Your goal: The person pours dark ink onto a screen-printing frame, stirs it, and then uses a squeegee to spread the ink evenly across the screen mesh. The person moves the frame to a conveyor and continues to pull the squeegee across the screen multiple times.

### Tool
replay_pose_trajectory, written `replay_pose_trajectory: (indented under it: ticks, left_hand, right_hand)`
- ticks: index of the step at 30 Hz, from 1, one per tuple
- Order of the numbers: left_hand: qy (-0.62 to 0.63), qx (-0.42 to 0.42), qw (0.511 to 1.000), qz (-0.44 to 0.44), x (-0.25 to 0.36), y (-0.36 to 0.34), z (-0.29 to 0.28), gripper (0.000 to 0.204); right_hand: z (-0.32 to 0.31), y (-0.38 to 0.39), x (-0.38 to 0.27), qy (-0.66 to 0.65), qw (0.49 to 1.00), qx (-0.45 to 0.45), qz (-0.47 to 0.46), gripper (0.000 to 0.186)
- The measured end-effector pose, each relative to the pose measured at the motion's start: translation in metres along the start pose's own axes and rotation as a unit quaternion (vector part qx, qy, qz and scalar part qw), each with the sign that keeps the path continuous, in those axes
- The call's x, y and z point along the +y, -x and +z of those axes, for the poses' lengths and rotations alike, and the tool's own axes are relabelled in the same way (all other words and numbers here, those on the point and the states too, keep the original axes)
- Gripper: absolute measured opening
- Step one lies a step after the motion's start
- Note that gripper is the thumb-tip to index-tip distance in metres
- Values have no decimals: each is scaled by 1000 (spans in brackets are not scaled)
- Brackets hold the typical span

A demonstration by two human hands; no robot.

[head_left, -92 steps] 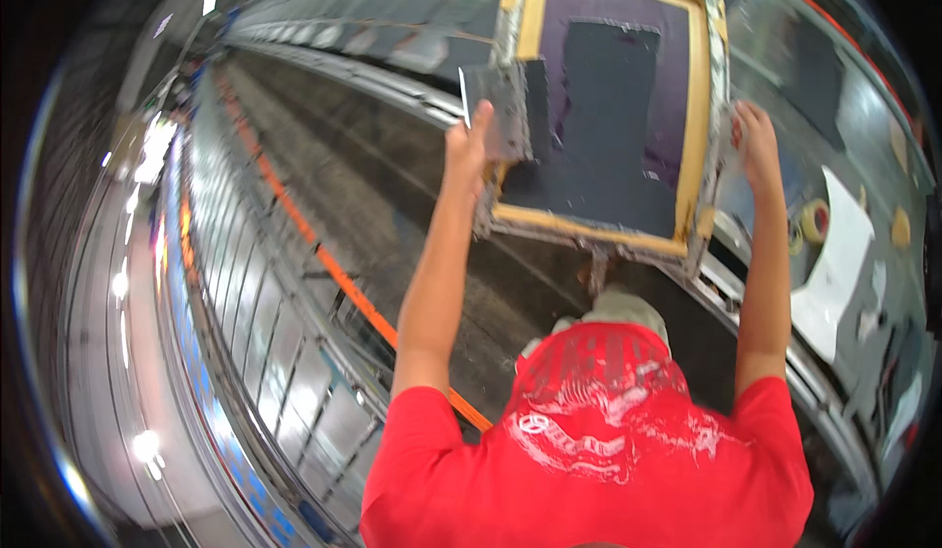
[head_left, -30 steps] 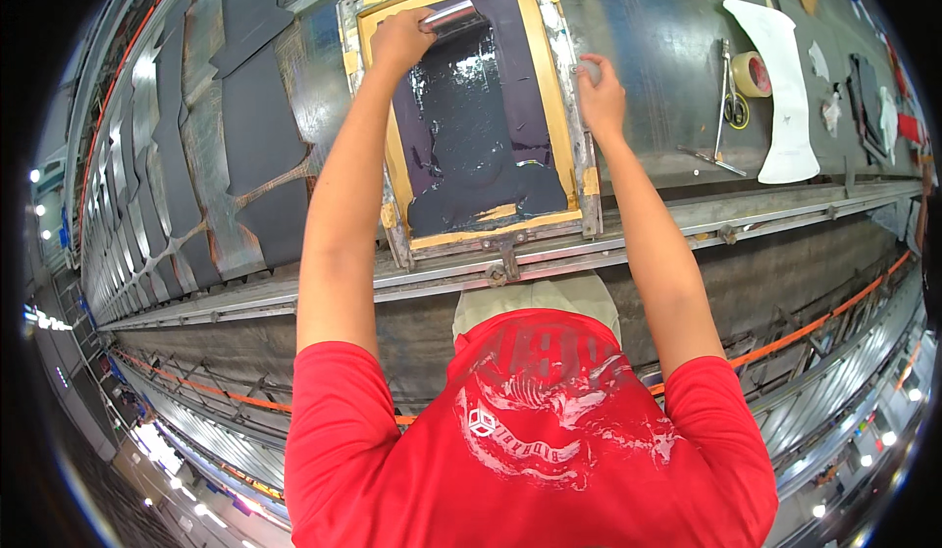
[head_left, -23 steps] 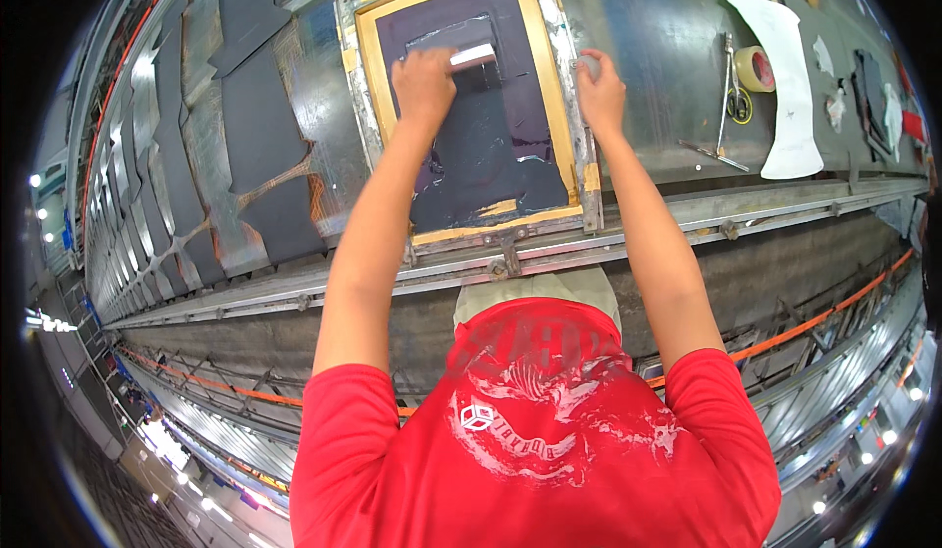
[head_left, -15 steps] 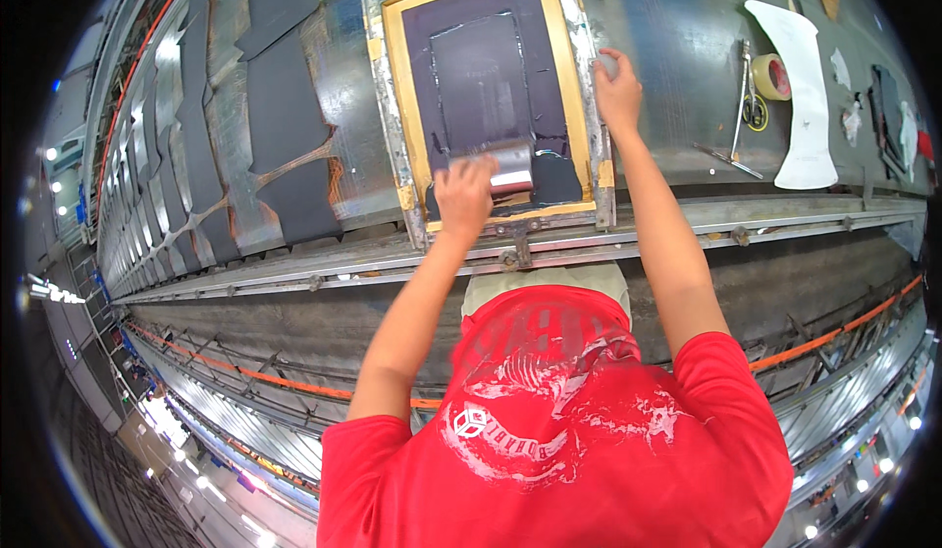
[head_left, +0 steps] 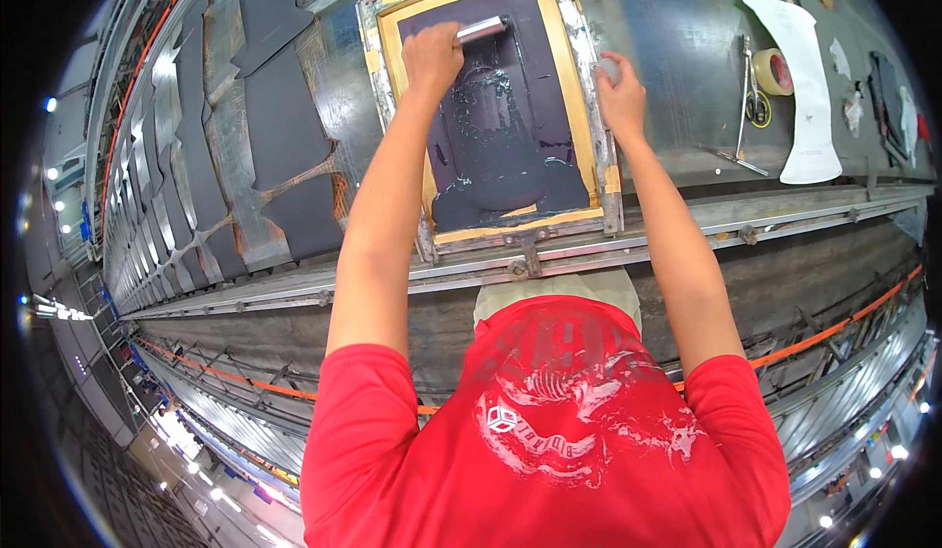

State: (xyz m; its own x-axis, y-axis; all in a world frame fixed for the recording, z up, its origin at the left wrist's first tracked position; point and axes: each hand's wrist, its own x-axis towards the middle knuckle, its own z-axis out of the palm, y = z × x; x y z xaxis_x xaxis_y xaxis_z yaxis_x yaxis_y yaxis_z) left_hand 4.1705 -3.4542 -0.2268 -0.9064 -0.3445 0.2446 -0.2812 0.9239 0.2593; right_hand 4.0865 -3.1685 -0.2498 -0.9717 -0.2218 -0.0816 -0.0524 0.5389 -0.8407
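A silk-screen frame [head_left: 605,177] with yellow tape along its inner edges lies on the long table, its dark mesh [head_left: 535,121] smeared with wet dark ink. My left hand [head_left: 433,55] is closed around one end of a shiny metal squeegee [head_left: 482,30], which lies across the far part of the mesh. Glossy streaks run from there toward the near end, where dark ink has pooled. Beside the frame's right rail is my right hand [head_left: 622,97], its thumb close to or touching the rail. Its thumb and forefinger are apart; the other fingers are partly hidden.
Dark cut panels [head_left: 285,106] lie in rows at the left. To the right are yellow-handled scissors [head_left: 758,108], a tape roll [head_left: 774,72], a thin metal rod tool [head_left: 743,97] and a white curved panel [head_left: 800,97]. A metal rail [head_left: 687,241] runs along the table's near edge.
My left hand has pushed the squeegee from the near end of the mesh to its far end, spreading wet ink across the middle. The right hand has stayed beside the frame.
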Motion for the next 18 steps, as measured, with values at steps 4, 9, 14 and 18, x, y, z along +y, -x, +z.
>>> replay_pose_trajectory:
  ticks: [4,9,14,18]
  left_hand:
    - [-68,-15,998,-3,10,4,7,27]
    - [-76,-49,996,5,44,83,-7,29]
    - [-26,-36,999,18,87,197,-23,37]
    - [7,-39,999,3,115,250,-35,39]
  right_hand:
    - [-2,0,-1,19,1000,-7,5,28]
    - [2,0,6,22,1000,-1,7,30]
    - [0,-3,6,4,1000,-7,-3,31]
    - [4,-8,16,-11,999,10,-44,31]
